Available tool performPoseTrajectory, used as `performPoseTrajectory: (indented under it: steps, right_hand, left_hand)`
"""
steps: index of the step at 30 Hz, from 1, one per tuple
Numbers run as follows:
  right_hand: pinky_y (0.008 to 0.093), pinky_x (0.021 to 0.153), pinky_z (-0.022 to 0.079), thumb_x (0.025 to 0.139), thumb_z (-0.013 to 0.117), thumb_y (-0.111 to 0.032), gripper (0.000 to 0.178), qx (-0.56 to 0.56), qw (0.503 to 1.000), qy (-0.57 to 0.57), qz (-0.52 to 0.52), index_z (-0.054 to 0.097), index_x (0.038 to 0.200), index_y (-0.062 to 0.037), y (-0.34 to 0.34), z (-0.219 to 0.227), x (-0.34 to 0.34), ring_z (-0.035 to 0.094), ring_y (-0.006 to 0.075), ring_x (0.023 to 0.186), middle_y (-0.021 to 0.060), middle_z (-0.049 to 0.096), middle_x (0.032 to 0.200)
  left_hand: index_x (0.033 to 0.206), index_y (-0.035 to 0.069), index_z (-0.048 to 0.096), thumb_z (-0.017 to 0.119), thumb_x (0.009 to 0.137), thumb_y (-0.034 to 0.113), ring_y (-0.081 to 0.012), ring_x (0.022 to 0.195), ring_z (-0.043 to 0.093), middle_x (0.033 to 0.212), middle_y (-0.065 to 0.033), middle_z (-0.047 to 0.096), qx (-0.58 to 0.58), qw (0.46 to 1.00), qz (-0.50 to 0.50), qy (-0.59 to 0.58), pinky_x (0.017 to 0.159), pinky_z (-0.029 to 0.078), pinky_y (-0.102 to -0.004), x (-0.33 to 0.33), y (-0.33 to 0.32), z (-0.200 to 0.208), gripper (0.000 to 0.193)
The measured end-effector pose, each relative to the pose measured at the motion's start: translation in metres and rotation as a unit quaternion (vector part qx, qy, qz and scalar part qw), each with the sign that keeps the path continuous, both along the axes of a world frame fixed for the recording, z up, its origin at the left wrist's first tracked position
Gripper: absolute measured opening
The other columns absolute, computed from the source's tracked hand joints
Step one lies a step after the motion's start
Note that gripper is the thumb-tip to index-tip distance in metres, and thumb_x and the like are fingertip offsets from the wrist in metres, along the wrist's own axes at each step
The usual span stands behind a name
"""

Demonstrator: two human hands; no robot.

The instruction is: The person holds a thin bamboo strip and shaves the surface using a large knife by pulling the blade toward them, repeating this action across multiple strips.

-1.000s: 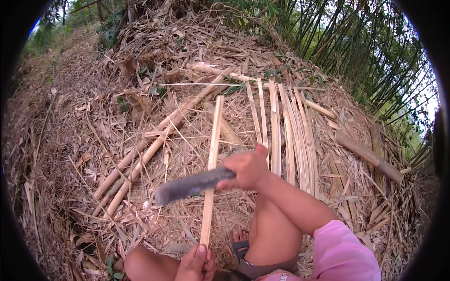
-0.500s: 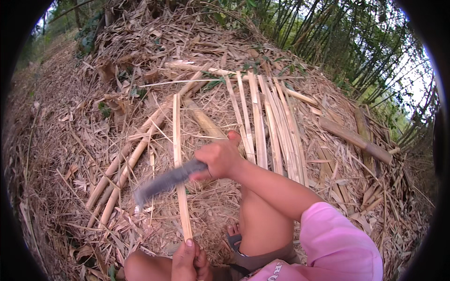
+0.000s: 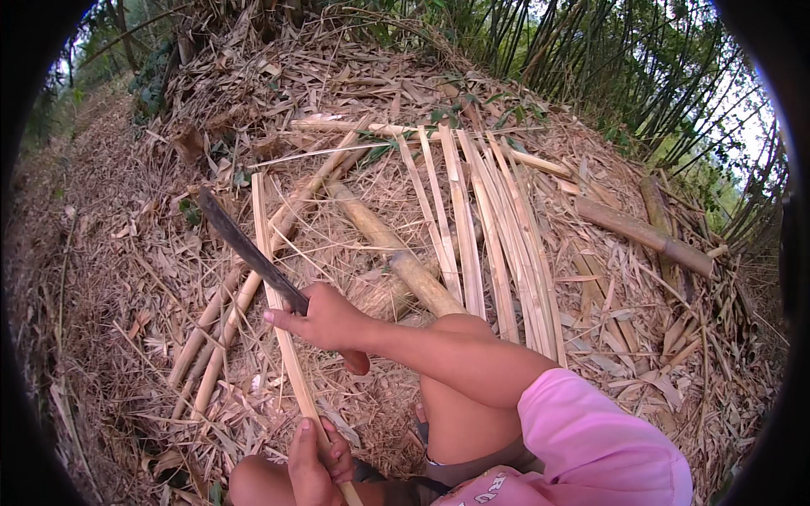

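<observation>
My right hand (image 3: pixel 325 320) grips the handle of a long dark blade (image 3: pixel 245 249) that points up and to the left, lying alongside a thin bamboo strip (image 3: pixel 272 278). My left hand (image 3: pixel 314 455) holds the near end of that strip at the bottom of the view, next to my bare knee. The strip runs from my left hand away from me across the dry leaf litter. A pink sleeve covers my right upper arm.
Several split bamboo strips (image 3: pixel 481 228) lie side by side to the right. Round bamboo poles (image 3: pixel 396 253) lie on the litter, with another (image 3: pixel 641 232) at the far right. A clump of standing bamboo (image 3: pixel 607 59) rises behind. Dry leaves cover the ground.
The blade has swung from pointing low and to the left to pointing up-left along the strip. My right hand has shifted left. The view has turned, moving the split strips rightward.
</observation>
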State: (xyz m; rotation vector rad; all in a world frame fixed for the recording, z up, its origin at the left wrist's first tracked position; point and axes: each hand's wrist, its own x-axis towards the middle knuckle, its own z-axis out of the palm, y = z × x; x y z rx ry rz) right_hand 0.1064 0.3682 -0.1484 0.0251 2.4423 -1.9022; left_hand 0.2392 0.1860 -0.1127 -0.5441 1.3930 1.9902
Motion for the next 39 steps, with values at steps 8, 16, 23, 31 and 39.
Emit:
performPoseTrajectory:
  steps: [8, 16, 23, 31, 39]
  right_hand:
    - [0.0248, 0.041, 0.038, 0.089, 0.071, -0.038, 0.036, -0.307, 0.920, -0.172, -0.174, 0.053, 0.082, -0.0081, 0.040, 0.015, -0.001, 0.039, 0.0072, 0.043, -0.0056, 0.042, 0.058]
    - [0.0262, 0.042, 0.035, 0.090, 0.071, -0.036, 0.034, -0.281, 0.927, -0.176, -0.177, 0.054, 0.086, -0.0067, 0.031, 0.022, 0.006, 0.035, 0.0057, 0.043, -0.0081, 0.033, 0.054]
    - [0.0251, 0.043, 0.031, 0.094, 0.064, -0.039, 0.042, -0.066, 0.990, -0.089, -0.088, 0.067, 0.085, 0.0015, -0.004, 0.011, 0.031, 0.039, 0.0039, 0.046, -0.0062, 0.041, 0.052]
    - [0.0251, 0.045, 0.031, 0.090, 0.072, -0.032, 0.034, -0.002, 0.997, -0.026, 0.079, 0.067, 0.082, -0.0001, -0.028, 0.006, 0.043, 0.039, 0.0029, 0.050, -0.0071, 0.044, 0.053]
    - [0.0314, 0.044, 0.038, 0.086, 0.066, -0.055, 0.053, 0.137, 0.976, 0.096, 0.141, 0.059, 0.072, -0.0046, -0.018, 0.000, 0.047, 0.052, 0.0125, 0.047, 0.0033, 0.048, 0.053]
  left_hand:
    - [0.112, 0.001, 0.051, 0.033, 0.106, 0.036, -0.0171, 0.051, 0.052, 0.072, -0.0089, 0.054, 0.071, 0.990, -0.118, -0.007, 0.043, 0.044, -0.0290, 0.004, -0.006, -0.025, 0.041]
    - [0.109, 0.002, 0.055, 0.035, 0.106, 0.035, -0.0050, 0.044, 0.029, 0.066, 0.0012, 0.045, 0.112, 0.989, -0.086, -0.046, 0.039, 0.023, -0.0207, -0.007, -0.014, -0.009, 0.039]
    - [0.107, 0.000, 0.053, 0.035, 0.106, 0.034, -0.0048, 0.040, 0.028, 0.065, -0.0022, 0.049, 0.125, 0.992, 0.020, -0.012, 0.036, 0.021, -0.0201, -0.020, -0.019, -0.003, 0.039]
    - [0.112, 0.003, 0.054, 0.035, 0.106, 0.036, -0.0041, 0.042, 0.032, 0.070, -0.0027, 0.053, 0.133, 0.991, 0.008, 0.013, 0.039, 0.024, -0.0193, -0.021, -0.023, -0.006, 0.039]
    - [0.111, 0.006, 0.054, 0.035, 0.106, 0.036, -0.0041, 0.045, 0.030, 0.068, 0.0008, 0.046, 0.108, 0.994, 0.006, 0.014, 0.041, 0.024, -0.0202, -0.022, -0.030, -0.005, 0.035]
